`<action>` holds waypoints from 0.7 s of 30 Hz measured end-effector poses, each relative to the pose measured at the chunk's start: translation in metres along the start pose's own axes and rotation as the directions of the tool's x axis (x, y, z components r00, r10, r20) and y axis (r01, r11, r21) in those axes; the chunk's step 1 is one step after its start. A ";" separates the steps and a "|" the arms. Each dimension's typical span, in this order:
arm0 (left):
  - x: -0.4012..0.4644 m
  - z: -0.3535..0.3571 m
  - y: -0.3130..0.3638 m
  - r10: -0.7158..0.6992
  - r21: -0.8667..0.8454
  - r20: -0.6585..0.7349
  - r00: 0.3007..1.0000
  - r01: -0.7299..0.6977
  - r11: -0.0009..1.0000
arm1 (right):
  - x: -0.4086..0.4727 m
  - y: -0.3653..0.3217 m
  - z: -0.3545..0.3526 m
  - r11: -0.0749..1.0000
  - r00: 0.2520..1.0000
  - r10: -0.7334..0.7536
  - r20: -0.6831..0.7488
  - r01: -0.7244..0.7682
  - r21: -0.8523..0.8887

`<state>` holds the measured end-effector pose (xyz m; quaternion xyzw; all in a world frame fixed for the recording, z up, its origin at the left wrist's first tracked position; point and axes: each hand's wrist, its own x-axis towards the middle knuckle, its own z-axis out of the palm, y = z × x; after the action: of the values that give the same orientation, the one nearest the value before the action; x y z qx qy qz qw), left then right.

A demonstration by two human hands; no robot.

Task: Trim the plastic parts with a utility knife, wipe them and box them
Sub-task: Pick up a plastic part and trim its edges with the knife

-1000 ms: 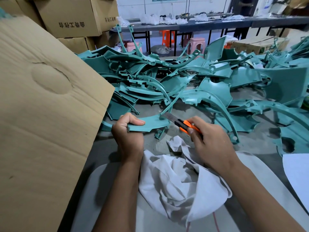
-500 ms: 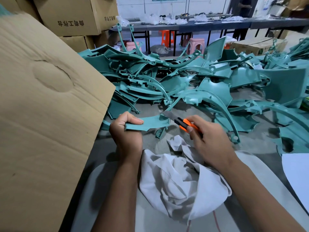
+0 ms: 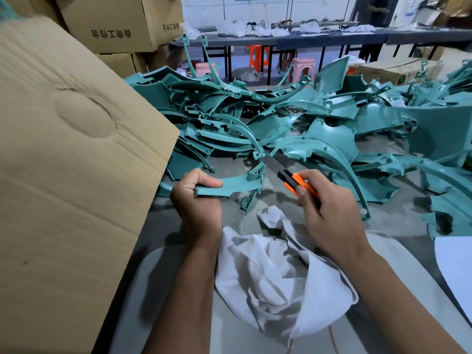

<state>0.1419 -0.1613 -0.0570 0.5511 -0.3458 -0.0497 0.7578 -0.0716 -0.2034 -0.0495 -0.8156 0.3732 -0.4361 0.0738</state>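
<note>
My left hand [image 3: 198,208] grips a curved teal plastic part [image 3: 235,183] by its left end, thumb on top. My right hand [image 3: 329,213] holds an orange and black utility knife [image 3: 293,181] with its blade out, the tip pointing up and left beside the part's right end. A crumpled white cloth [image 3: 275,279] lies on my lap below both hands. A large heap of teal plastic parts [image 3: 281,118] covers the grey table behind.
A big cardboard box flap [image 3: 69,175] stands close on the left. Stacked cartons [image 3: 115,24] sit at the back left. A white sheet [image 3: 457,267] lies at the right edge. Long tables and plastic stools [image 3: 304,65] stand in the background.
The knife blade has lifted from under the part's right end to stand beside it, pointing up. My left hand has tilted the part slightly.
</note>
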 end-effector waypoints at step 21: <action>-0.016 0.011 -0.009 0.109 0.312 0.418 0.902 -0.255 0.915 | -0.003 -0.012 0.000 0.998 0.995 0.021 -0.101 -0.015 0.065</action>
<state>0.1262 -0.1660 -0.0706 0.6237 -0.5441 -0.0223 0.5607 -0.0659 -0.1923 -0.0462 -0.7861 0.3696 -0.4881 0.0847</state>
